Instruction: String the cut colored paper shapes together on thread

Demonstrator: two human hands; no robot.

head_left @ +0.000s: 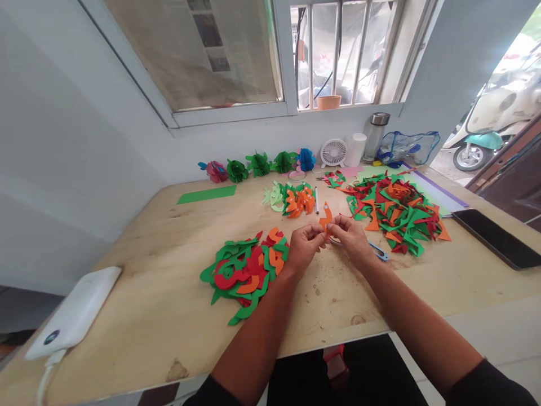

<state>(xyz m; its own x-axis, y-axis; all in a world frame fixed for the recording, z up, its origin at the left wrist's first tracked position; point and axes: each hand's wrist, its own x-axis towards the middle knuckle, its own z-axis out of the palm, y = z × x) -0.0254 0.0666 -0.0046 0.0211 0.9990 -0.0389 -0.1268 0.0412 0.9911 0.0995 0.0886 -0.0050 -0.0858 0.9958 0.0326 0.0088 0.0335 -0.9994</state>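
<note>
Between my two hands is an orange paper cutout [326, 215], upright, with a small whitish mark near its top. My left hand [307, 242] pinches its lower left edge, and my right hand [347, 232] grips it from the right with thumb and fingers. Beneath my right hand lies a tool with a blue-grey handle [379, 252], mostly hidden; its kind I cannot make out. Left of my left forearm spreads a pile of green, red and orange cut paper shapes [245, 270]. Just beyond my hands are orange paper pieces [301, 200] and a pen [316, 200].
A heap of paper scraps [397, 208] covers the right side, beside a black phone [499, 238]. Along the wall stand folded paper turtles [258, 164], a small fan [333, 153] and a glass bottle [375, 138]. A white power bank [76, 310] lies at left, near a green strip [207, 194].
</note>
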